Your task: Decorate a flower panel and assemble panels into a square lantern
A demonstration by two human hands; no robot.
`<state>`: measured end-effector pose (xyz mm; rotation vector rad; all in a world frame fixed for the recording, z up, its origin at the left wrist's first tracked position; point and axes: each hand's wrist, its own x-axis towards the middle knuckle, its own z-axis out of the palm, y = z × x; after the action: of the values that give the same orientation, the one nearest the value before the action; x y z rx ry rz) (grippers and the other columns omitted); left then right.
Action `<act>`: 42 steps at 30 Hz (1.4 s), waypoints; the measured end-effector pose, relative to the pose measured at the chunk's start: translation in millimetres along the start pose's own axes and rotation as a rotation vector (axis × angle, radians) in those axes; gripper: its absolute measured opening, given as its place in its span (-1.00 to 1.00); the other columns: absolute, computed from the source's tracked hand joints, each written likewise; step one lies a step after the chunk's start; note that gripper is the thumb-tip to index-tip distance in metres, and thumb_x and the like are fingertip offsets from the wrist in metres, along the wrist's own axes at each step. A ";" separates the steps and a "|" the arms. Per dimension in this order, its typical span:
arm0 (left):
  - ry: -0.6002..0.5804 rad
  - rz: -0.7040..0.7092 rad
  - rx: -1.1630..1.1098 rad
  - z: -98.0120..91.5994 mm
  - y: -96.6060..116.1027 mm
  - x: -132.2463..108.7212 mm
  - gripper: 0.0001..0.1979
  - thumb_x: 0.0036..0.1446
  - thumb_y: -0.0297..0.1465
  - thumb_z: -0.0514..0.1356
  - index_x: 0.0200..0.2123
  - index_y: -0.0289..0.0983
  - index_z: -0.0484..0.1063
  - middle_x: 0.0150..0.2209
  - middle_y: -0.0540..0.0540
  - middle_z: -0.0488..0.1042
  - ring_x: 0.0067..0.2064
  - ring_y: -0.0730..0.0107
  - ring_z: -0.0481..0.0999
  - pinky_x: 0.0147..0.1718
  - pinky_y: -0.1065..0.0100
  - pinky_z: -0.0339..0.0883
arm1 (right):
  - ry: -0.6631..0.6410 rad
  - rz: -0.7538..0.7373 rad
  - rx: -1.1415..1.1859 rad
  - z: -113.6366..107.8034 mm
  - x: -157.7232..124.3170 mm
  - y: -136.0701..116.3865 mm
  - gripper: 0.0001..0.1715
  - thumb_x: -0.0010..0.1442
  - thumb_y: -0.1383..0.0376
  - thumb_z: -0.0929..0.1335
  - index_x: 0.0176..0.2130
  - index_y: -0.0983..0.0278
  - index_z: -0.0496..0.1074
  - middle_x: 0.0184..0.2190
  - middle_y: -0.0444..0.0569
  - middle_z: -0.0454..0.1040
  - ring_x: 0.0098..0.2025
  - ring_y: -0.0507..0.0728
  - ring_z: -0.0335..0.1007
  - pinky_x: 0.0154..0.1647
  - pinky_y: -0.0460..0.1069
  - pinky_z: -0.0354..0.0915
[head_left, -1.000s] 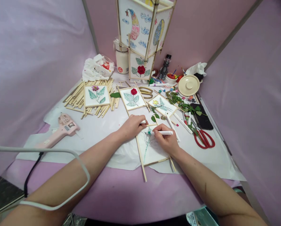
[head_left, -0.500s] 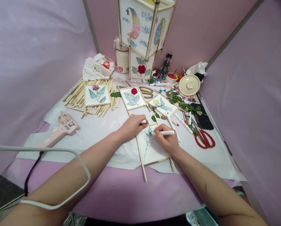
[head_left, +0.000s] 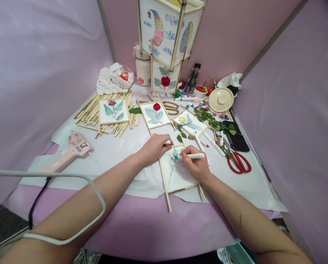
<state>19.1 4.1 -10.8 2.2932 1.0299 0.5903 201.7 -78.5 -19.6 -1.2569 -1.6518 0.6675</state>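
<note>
A small paper panel (head_left: 176, 176) framed with wooden sticks lies in front of me, with a green leaf drawing on it. My right hand (head_left: 196, 165) is closed round a white marker (head_left: 190, 156) whose green tip touches the drawing. My left hand (head_left: 154, 147) rests on the panel's upper left corner, fingers curled, with a small white piece showing at the fingertips, perhaps a marker cap. Both hands lie on the white paper sheet (head_left: 120, 154) covering the table.
Three finished flower panels (head_left: 113, 111) (head_left: 154, 114) (head_left: 189, 123) lie beyond, over a pile of sticks (head_left: 88, 112). A pink glue gun (head_left: 73, 148) lies left; red scissors (head_left: 239, 161), loose markers, leafy stems (head_left: 212, 123) and a phone right. A paper lantern (head_left: 168, 40), bottle and lidded bowl (head_left: 220, 99) stand behind.
The marker in my right hand has shifted slightly over the drawing. My left hand has stayed in place.
</note>
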 end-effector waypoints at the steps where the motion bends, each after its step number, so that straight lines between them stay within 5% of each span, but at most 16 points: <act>1: -0.002 0.001 -0.002 -0.3 0.2 0.0 -0.90 0.13 -0.43 0.14 -0.30 -0.23 0.46 -0.48 0.03 0.50 -0.34 0.32 0.49 -0.17 0.30 0.25 | -0.002 -0.002 0.002 -0.1 -0.1 -0.2 -0.82 0.18 0.28 0.28 -0.46 0.25 0.35 -0.59 -0.15 0.31 -0.53 0.04 0.19 -0.51 -0.05 0.09; 42: -0.015 -0.016 -0.007 -1.0 1.8 0.1 -0.92 0.12 -0.43 0.15 -0.31 -0.23 0.45 -0.45 0.01 0.51 -0.35 0.33 0.48 -0.23 0.32 0.27 | -0.070 -0.055 -0.002 -2.0 -2.5 2.9 -0.86 0.12 0.30 0.27 -0.46 0.23 0.36 -0.55 -0.10 0.39 -0.48 0.07 0.28 -0.46 -0.03 0.19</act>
<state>19.5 3.5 -8.8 2.2776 1.0369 0.5679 204.8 -80.1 -22.0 -1.1971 -1.7387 0.6831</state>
